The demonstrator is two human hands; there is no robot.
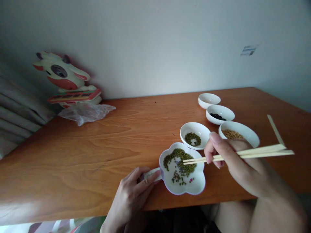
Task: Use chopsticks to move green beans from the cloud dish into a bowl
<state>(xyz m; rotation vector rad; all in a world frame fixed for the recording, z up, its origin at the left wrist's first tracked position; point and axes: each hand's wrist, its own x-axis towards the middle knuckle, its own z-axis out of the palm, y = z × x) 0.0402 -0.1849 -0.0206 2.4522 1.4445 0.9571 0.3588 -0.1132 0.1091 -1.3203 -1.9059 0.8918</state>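
Observation:
My left hand point(136, 187) is closed round the handle of a white flower-shaped scoop point(170, 184) with a lilac rim, resting near the table's front edge. Green mung beans point(179, 153) lie scattered over its bottom. In my right hand point(225, 152) is a pair of wooden chopsticks point(257, 151), their tips close together over the beans in the scoop. Whether the tips pinch a bean is too small to tell. Just behind the scoop, a white bowl point(184, 129) holds more mung beans. My right hand partly hides another bowl point(254, 136) with tan beans.
Farther back stand a white bowl point(227, 110) with black beans and a small white bowl point(209, 97) whose contents I cannot make out. A paper strip point(275, 128) lies right. A cow toy keyboard point(65, 74) and a crumpled plastic bag point(85, 113) sit at the left back.

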